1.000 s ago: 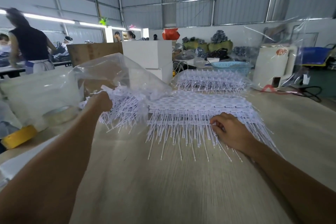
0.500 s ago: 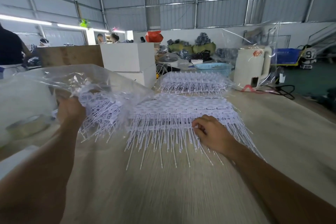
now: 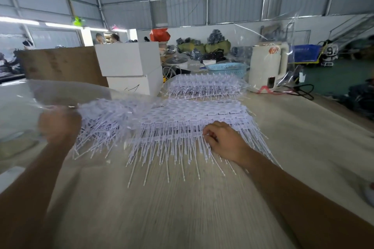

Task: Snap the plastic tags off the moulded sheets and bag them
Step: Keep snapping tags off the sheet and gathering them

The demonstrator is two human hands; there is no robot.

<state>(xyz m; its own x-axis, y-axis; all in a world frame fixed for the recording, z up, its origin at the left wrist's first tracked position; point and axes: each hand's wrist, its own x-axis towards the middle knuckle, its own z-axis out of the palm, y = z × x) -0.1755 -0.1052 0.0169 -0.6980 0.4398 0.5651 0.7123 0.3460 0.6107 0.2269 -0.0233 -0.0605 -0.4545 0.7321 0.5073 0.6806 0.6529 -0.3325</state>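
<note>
**White plastic tags, sheets and a clear bag on the table**

White moulded sheets (image 3: 194, 125) lie stacked on the pale wooden table (image 3: 162, 208), their thin stems fanning toward the viewer. The right hand (image 3: 224, 139) rests on the near right part of the stack, fingers curled, fingertips pinching at a strip of tags; its grip is narrow and closed on the sheet's plastic. To the left, just beside the stack, a heap of loose tags (image 3: 101, 123) sits inside a clear bag (image 3: 66, 95), stems poking out toward the viewer. The left hand (image 3: 58, 125), blurred, is fisted at the bag's mouth beside the heap; it seems to hold the bag's edge, though the blur hides exactly what its grip closes on. Behind the stack lies a second pile of sheets (image 3: 206, 87) wrapped in clear film. Further back stand white boxes (image 3: 129, 66), a blue basket (image 3: 228, 67) and a white kettle (image 3: 267, 66).
</note>
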